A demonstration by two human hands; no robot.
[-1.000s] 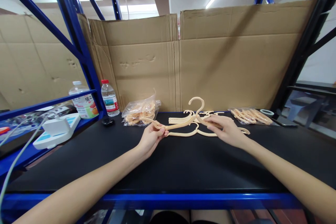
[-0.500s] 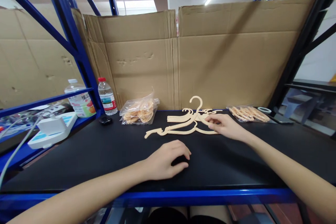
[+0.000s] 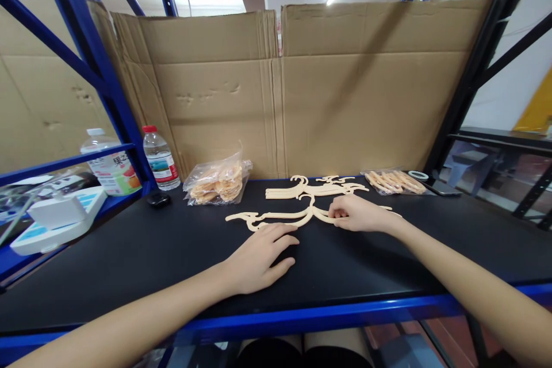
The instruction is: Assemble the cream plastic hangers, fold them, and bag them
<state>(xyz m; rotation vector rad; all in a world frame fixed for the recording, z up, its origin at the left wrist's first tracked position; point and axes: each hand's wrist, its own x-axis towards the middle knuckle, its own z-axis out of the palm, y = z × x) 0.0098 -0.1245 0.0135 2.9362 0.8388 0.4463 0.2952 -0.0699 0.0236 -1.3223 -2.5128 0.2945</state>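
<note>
The left hand (image 3: 261, 259), fingers parted, reaches the flat hangers (image 3: 311, 210) on the surface (image 3: 150, 253); contact is unclear. The right hand (image 3: 356, 214) pinches their right side, perhaps steadying them. Behind, stacked hangers (image 3: 284, 192) seem grouped within reach.

Two hands (image 3: 261, 257) (image 3: 360, 214), two bottles (image 3: 161, 162) (image 3: 112, 171), two bags (image 3: 219, 181) (image 3: 394, 182), several hangers (image 3: 311, 211) (overlapped, exact count unclear)

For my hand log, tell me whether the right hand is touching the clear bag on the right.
No, the right hand is at a beige hanger, apart from that clear bag.
</note>
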